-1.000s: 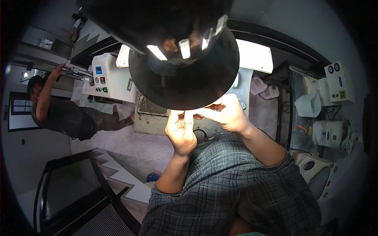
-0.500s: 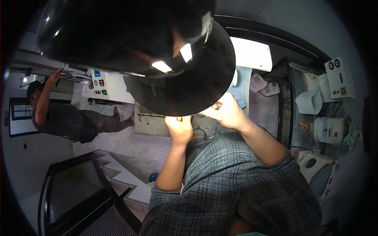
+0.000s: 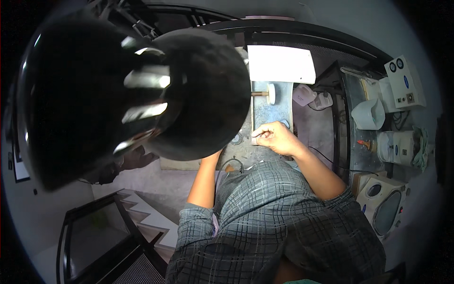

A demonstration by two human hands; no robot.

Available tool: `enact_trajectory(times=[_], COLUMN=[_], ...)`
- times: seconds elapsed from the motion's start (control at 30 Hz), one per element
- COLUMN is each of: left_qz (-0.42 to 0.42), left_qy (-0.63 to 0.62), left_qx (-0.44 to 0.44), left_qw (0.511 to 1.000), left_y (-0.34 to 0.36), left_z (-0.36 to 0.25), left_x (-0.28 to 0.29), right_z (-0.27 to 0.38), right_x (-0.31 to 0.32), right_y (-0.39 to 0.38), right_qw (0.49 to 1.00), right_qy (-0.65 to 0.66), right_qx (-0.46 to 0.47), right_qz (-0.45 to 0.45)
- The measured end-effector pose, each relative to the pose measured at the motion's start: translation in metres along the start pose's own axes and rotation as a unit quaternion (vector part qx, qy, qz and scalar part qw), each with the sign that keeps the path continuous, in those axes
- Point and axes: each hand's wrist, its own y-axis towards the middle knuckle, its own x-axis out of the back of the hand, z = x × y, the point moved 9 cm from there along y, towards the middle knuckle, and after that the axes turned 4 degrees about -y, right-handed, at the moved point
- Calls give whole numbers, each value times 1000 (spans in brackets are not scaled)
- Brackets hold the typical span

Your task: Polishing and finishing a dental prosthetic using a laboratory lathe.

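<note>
1 right hand [image 3: 276, 138] half-curled over the bench [image 3: 247, 152], thumb and finger close; cannot tell if anything is pinched. Round disc [image 3: 237, 138] on the bench, just left of those fingertips, apart. Left hand [image 3: 213, 156] mostly behind black lamp [image 3: 203, 90]; grip hidden, cannot tell.

This looks like a small workshop, perhaps for polishing, though a large black lamp hood [image 3: 203, 94] hides much of it. A pale round wheel [image 3: 271, 94] on a shaft shows at the work surface [image 3: 279, 111]; nearby are 2 plastic jugs [image 3: 303, 95] and a boxy machine [image 3: 405, 87] with 2 gauges.
</note>
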Motion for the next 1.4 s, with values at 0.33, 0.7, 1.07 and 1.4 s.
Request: enact_trajectory(times=[0.33,0.7,1.07,1.4], left_qz=[81,189,165,174], left_qy=[-452,-452,-518,-583], left_qx=[-81,-119,15,56], left_qw=[885,864,839,791], left_y=[-25,20,53,54], left_z=[-102,-177,-183,-177], left_x=[23,-47,-80,-87], right_z=[-77,-157,-180,-185], right_x=[2,36,49,48], right_y=[22,43,65,67], right_qw=[984,902,850,844], right_qy=[146,350,410,419], right_qx=[-87,-135,-129,-156], right_qz=[-52,-214,-306,-296])
